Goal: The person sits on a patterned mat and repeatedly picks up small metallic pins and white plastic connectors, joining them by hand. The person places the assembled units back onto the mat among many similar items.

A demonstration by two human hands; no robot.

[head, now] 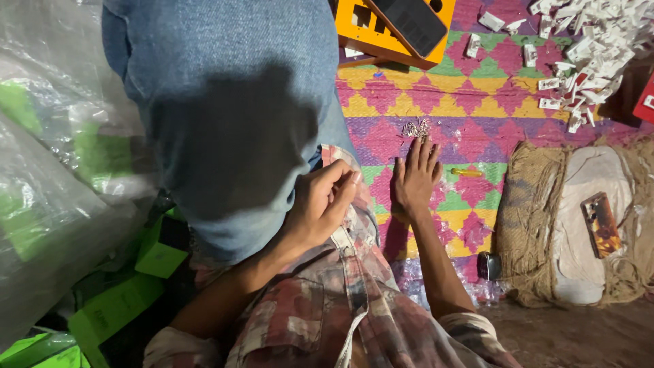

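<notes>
- The right hand [414, 178] is lying flat and open on the woven mat [477, 102], fingertips nearing the small metal pins [416, 127] at frame centre.
- The left hand [320, 204] is curling loosely by the knee, holding nothing visible.
- White plastic pieces [586, 48] are sitting heaped upper right; no pin appears picked up yet.

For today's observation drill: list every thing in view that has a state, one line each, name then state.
left hand: curled loosely, resting by the raised denim knee
right hand: flat on the mat, fingers stretched toward the pins
small metal pins: heaped loosely on the woven mat
white plastic pieces: piled and scattered
orange tray: lying flat, a dark phone on it
</notes>
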